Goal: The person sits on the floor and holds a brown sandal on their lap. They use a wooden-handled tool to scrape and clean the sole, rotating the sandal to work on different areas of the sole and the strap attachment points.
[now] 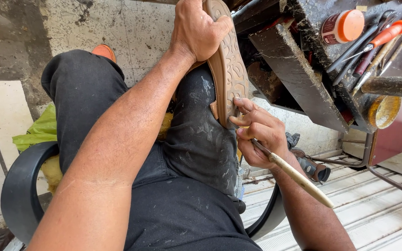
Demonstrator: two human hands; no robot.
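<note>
1. Presently, the person sits with dark, dust-marked trousers [196, 135], and a tan shoe [229, 65] stands on edge along the raised right knee, patterned sole facing right.
2. Left hand [198, 30]: clenched over the upper end of the shoe, thumb pressed on the sole's edge, fingers wrapped round the far side and out of sight.
3. Right hand [259, 135]: closed around a tool with a pale wooden handle [298, 179]. The handle sticks out behind the palm toward lower right; the working end is hidden inside the fist, so its kind cannot be told.
4. Right fingertips [239, 100] touch the sole near its lower end, at the rim.
5. Seat: a black curved rim [19, 186] shows at lower left, and again under the right forearm.
6. Green plastic bag [40, 132] lies just beside the left thigh, against the rim.
7. Orange shoe tip [104, 51] shows beyond the left knee, on the stained concrete floor.
8. Upper right: a grimy dark workbench [294, 74] holds an orange-capped jar [345, 26], an orange-handled screwdriver [387, 33] and several other worn tools packed together.
9. A yellowish, residue-coated round tin [385, 111] sits at the bench's right edge.
10. Ribbed pale metal flooring [378, 209] runs under the right arm.
</note>
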